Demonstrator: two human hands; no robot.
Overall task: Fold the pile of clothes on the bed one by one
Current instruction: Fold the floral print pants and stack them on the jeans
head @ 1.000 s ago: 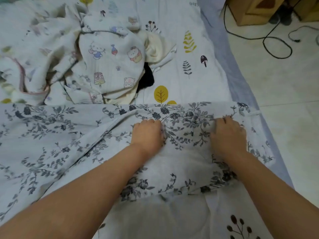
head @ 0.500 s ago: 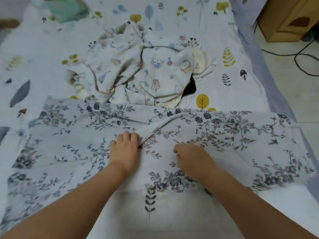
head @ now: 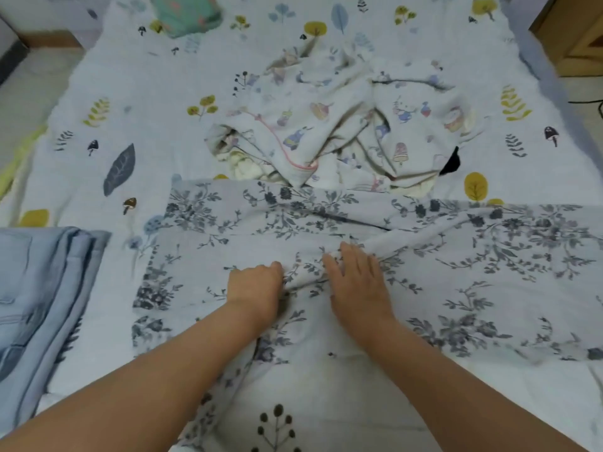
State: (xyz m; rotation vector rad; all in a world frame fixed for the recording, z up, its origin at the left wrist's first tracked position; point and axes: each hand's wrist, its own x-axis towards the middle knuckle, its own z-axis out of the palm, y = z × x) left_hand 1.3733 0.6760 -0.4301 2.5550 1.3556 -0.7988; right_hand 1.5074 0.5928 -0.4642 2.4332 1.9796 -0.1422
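A pale garment with a grey floral print (head: 456,282) lies spread across the bed in front of me. My left hand (head: 256,288) is closed on a bunched fold of it near its middle. My right hand (head: 355,282) lies beside it, fingers spread, pressing the same ridge of cloth. Behind the garment sits the pile of unfolded clothes (head: 342,132), mostly white cartoon-print fabric with a black piece (head: 452,163) poking out at its right.
A folded light-blue garment (head: 42,295) lies at the left. A teal item (head: 186,14) sits at the far end of the leaf-print bedsheet (head: 130,102). Wooden furniture (head: 577,31) stands beyond the bed's right edge, with floor at both sides.
My view has swung left, bringing the folded blue garment into sight. Both hands have moved leftward along the floral garment and drawn closer together, gathering a fold between them.
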